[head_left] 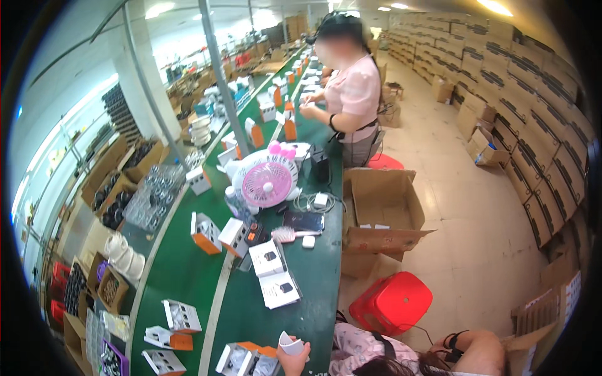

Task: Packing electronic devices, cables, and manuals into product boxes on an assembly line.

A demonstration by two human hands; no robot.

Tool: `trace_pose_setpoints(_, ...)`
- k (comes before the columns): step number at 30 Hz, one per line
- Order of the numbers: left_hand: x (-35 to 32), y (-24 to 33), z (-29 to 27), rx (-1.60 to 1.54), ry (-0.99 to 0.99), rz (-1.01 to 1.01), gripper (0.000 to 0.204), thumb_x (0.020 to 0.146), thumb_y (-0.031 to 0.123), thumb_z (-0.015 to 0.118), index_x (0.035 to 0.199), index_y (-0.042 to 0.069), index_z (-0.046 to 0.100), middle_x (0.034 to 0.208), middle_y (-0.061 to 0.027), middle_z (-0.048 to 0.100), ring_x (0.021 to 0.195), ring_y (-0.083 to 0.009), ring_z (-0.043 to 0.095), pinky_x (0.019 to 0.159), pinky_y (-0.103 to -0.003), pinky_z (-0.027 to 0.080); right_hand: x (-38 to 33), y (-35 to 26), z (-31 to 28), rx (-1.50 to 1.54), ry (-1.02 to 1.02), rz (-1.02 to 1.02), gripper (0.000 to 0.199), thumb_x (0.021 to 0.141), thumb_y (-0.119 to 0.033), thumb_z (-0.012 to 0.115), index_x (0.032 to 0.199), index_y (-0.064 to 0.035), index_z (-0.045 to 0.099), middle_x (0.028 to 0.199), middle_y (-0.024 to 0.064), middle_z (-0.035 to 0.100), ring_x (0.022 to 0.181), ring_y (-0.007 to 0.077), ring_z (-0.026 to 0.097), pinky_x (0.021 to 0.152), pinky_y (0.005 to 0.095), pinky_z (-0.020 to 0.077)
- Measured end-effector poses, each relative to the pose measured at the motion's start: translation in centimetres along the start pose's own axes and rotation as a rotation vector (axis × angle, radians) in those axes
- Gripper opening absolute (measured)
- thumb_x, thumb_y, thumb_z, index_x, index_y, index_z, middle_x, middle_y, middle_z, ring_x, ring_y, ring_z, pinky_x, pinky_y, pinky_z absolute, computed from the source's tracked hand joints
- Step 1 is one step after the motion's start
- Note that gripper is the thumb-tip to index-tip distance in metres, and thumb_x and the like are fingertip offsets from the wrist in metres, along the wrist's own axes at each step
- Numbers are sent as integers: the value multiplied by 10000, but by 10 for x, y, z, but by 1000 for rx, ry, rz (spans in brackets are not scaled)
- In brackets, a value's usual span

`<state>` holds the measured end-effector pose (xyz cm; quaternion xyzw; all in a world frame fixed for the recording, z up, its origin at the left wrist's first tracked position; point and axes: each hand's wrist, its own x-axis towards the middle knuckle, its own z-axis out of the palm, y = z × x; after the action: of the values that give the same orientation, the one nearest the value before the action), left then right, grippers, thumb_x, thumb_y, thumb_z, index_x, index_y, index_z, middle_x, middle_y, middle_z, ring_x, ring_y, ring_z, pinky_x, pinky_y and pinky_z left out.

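Observation:
At the lower edge my left hand (pixel 293 360) is closed round a curved piece of white card (pixel 291 343), held above the green workbench (pixel 313 313). Just left of it lie open white-and-orange boxes (pixel 232 358) with clear plastic wrapping showing in them. Beyond the hand, a white printed booklet (pixel 279 289) lies open, with a small dark device pictured on its pages. My right hand does not show. A patterned pink sleeve (pixel 370 351), dark hair and a bare arm (pixel 480 357) with a black band fill the lower right; whose they are, I cannot tell.
A pink fan (pixel 269 185), a phone (pixel 303 221) and a hairbrush (pixel 285 234) lie farther along the bench. To its right stand a red stool (pixel 395 304) and a large carton (pixel 385 241). A co-worker (pixel 354 94) stands beyond. Stacked cartons (pixel 501 94) line the right.

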<state>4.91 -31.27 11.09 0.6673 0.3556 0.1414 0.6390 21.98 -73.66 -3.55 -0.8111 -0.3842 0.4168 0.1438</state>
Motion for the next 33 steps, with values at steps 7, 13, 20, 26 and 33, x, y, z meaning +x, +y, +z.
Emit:
trace_pose_setpoints(7,-18,-24,0,-78,-89,-251,412,647,140,853,966,22,620,840,-42,659,744,-156,627,658,-313,515,-22,-13,70,-93,-73,185,319,844,-291,550,1034,-43,612,932,195,666,861,347,648,715,446,519)
trace_pose_setpoints(13,-3,-113,16,-134,-27,-85,280,688,71,815,892,9,632,802,-60,666,658,-144,633,595,-299,516,83,51,-10,-176,34,434,348,751,-327,599,973,-72,685,909,177,682,881,340,659,772,446,521)
trace_pose_setpoints(20,79,-143,60,-52,-206,-238,218,748,100,763,892,13,624,834,-78,670,698,-176,645,613,-306,515,178,234,-65,-250,63,621,366,756,-357,591,949,-69,706,985,202,670,919,362,646,819,443,510)
trace_pose_setpoints(26,150,-77,201,512,-109,-161,284,751,192,748,929,10,622,905,-102,664,802,-222,646,697,-337,511,242,405,-106,141,18,1085,479,789,-273,600,1201,-30,586,1292,212,534,1249,328,478,981,423,443)
trace_pose_setpoints(33,240,-81,331,82,232,-631,204,762,50,746,870,26,575,719,-68,608,587,-171,599,528,-311,514,363,561,-366,140,281,924,405,763,-230,601,1094,3,627,1145,201,617,1102,325,588,871,435,502)
